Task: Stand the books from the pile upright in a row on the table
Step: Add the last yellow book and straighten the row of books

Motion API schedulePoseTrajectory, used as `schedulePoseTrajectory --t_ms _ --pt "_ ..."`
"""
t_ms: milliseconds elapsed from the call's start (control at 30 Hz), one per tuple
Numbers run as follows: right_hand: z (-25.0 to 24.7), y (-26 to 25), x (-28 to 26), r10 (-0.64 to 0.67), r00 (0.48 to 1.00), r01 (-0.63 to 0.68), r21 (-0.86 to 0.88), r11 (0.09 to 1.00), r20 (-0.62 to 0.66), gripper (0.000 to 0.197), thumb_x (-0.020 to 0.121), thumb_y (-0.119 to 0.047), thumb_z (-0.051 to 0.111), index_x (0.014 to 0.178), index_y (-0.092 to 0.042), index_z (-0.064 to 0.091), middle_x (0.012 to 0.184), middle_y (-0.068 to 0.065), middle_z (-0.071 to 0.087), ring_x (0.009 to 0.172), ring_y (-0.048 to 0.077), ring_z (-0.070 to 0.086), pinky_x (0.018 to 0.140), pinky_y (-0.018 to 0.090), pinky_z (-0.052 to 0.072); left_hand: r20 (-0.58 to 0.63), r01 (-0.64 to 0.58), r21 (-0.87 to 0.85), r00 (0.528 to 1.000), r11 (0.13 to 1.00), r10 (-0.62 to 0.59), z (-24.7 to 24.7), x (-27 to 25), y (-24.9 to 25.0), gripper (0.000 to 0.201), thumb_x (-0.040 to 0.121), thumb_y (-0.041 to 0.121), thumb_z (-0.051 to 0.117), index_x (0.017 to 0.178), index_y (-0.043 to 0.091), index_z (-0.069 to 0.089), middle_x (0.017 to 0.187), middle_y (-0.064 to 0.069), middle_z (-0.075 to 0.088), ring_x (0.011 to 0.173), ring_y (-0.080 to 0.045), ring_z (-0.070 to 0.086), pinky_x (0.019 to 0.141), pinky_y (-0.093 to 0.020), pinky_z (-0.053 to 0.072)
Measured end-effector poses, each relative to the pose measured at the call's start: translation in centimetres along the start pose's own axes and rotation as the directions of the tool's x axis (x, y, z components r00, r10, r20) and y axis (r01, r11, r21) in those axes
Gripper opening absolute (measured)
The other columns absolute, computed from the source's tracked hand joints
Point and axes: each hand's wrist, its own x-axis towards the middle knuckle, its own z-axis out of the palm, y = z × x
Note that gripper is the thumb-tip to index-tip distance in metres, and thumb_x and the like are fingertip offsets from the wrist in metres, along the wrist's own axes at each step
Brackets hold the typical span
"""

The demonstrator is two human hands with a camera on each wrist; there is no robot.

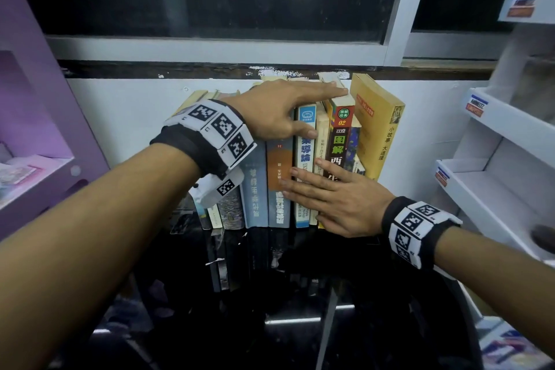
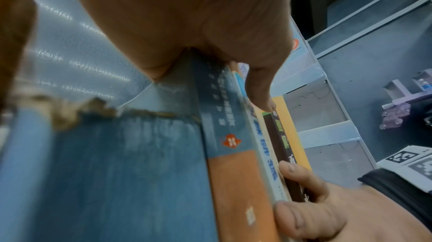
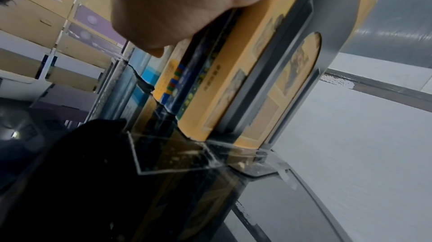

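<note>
Both hands are on the row of books. The left hand (image 1: 271, 112) lies flat over the tops, its fingers stretched toward the dark red book with green characters on its spine (image 1: 341, 141) and its thumb hanging down on the front of the spines. I think it holds the tops so that no book falls forward. The right hand (image 1: 333, 200) is spread open and presses with the palm and straight fingers against the lower part of the spines, probably to push them back into one even line (neither hand pinches or grips anything).

The books already stand upright, spines outward, at the back of the glossy black table (image 1: 300, 294), close to the white wall (image 1: 129, 111). From left there are some thin pale ones, two blue-grey hardcover books (image 1: 255, 189), a blue book with an orange band (image 1: 277, 177) and a white-and-blue paperback (image 1: 304, 156). At the right end the yellow paperback (image 1: 377, 129) leans a little away from the row, its top apart from the neighbour. No loose pile shows in these views, so the task seems almost finished. That yellow one may slide if it is not pressed closer.
</note>
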Motion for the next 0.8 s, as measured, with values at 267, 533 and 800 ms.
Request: schedulePoseTrajectory --t_ms 267,533,800 --pt "-0.8 -0.1 0.1 0.015 1.0 -0.015 0.022 1.0 0.01 0.069 0.094 -0.039 0.042 0.155 -0.013 0.021 0.163 0.005 0.013 0.151 0.024 0.006 0.122 0.047 0.001 -0.051 0.0 -0.01 0.999 1.0 0.0 0.3 -0.1 0.0 0.075 0.081 0.047 0.056 0.15 0.033 0.029 0.153 0.005 0.037 0.139 -0.018 0.036 0.11 -0.047 0.036" --pt "-2.5 -0.9 -1.2 0.014 0.999 -0.018 0.092 0.996 0.049 0.066 0.095 -0.037 0.039 0.154 -0.01 0.024 0.162 0.009 0.014 0.151 0.027 0.007 0.121 0.053 0.007 -0.053 0.099 -0.028 0.994 0.995 -0.1 0.1 -0.6 1.2 0.072 0.08 0.059 0.047 0.147 0.04 0.029 0.152 0.011 0.037 0.137 -0.015 0.038 0.11 -0.046 0.037" --pt "-1.8 -0.6 -5.2 0.019 0.993 -0.035 0.13 0.991 0.12 0.075 0.089 -0.038 0.049 0.154 -0.01 0.024 0.163 0.008 0.014 0.151 0.025 0.009 0.121 0.051 0.008 -0.11 0.047 -0.06 0.992 0.997 -0.054 -0.3 2.1 4.9 0.063 0.094 0.052 0.047 0.15 0.038 0.022 0.157 0.006 0.028 0.146 -0.015 0.02 0.117 -0.039 0.016"
